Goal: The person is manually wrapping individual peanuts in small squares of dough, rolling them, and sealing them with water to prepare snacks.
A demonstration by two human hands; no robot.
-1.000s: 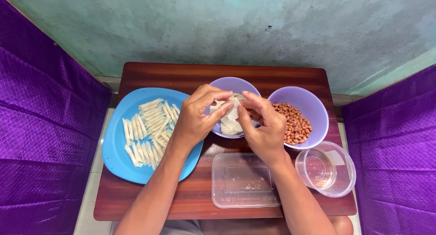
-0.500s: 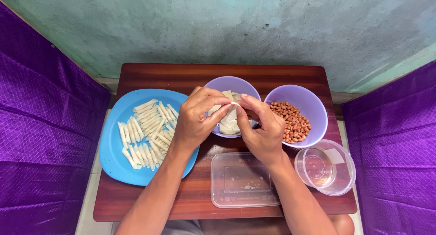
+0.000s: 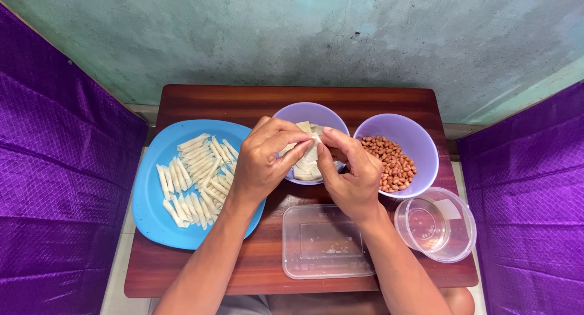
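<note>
Nearest, a clear rectangular container and a round tub sit on the table. Above them, the left hand and right hand pinch one pale wrapper between closed fingertips over the lilac wrapper bowl, seemingly mid-roll; finishing needs a tight, even turn. Peanuts wait right, finished rolls fill the blue plate.

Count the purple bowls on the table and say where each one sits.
2: one purple bowl behind the hands, holding pale wrappers; one right of it, holding peanuts.
</note>
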